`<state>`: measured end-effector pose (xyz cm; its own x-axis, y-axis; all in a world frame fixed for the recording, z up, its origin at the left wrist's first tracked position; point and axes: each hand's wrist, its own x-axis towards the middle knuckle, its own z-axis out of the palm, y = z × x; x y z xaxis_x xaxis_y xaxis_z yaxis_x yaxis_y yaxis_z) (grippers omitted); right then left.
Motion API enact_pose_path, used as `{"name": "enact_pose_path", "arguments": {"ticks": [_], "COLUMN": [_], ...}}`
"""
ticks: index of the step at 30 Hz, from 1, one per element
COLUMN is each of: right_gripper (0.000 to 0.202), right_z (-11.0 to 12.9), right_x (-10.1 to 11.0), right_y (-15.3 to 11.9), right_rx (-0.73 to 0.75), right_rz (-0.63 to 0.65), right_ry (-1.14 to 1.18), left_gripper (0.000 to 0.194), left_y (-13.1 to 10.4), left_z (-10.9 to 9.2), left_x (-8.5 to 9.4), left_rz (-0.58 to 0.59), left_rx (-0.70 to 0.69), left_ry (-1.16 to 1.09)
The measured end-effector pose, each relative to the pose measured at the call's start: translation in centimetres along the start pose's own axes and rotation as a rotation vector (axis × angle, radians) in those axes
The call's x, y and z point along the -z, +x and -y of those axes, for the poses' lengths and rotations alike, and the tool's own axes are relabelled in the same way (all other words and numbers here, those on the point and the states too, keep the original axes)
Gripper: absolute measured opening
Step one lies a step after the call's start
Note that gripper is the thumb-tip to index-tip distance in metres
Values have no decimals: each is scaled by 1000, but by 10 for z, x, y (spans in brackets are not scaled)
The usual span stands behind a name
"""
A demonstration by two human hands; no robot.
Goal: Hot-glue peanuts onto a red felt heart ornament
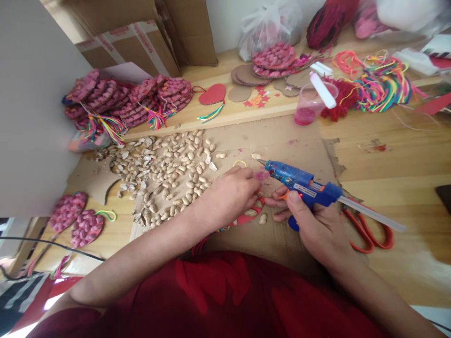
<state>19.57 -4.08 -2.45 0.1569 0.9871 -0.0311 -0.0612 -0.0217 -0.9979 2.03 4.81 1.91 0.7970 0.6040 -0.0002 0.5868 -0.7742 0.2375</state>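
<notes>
Step in hand: apparently gluing peanuts onto a red piece (245,218), judging by the glue gun (294,177) in use beside it and the nuts already lying on it.
Next move: seems to call for a steady nozzle and a nut set down promptly, with the left fingertips kept clear of the hot tip.
Left hand (230,193): fingers bent and bunched together over the far left part of the red piece; their tips are hidden, so whether they pinch a nut cannot be told.
Right hand (322,230): grips the glue gun, thumb along the near side of its body, the other fingers reaching loosely past the handle, not tightly wrapped.
Nozzle: points left and far, right beside a single peanut (256,156); whether they touch is unclear.
Red piece: on the cardboard (229,136) near the person, partly covered by the left hand; a loose nut (262,218) lies just right of it.
Peanut spread (176,173): left of the hands.
Scissors (366,230): right, partly behind the right hand.
</notes>
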Motion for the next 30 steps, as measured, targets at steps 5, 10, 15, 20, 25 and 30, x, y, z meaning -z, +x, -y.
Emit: {"name": "enact_pose_path", "arguments": {"ticks": [5,10,15,20,25,30], "right_gripper": [29,32,29,32,32,33], "right_z": [1,1,0,1,1,1], "right_x": [-1,0,0,0,-1,-1], "right_y": [0,1,2,2,2,3], "right_rx": [-15,-18,-6,-11,0,5], "right_rz": [-4,-4,5,-10,-28,-32], "right_ry": [19,52,83,96,103,104], "left_gripper": [22,19,20,19,19,33], "left_y": [0,-2,-16,-37,-46,-48], "left_z": [-1,1,8,12,7,-4], "left_x": [-2,-3,2,0,-13,-17], "left_rz": [-14,-18,-128,-290,-286,-194], "left_rx": [6,5,-4,4,11,-22], "left_ry": [-1,-38,-107,-111,-127,-78]}}
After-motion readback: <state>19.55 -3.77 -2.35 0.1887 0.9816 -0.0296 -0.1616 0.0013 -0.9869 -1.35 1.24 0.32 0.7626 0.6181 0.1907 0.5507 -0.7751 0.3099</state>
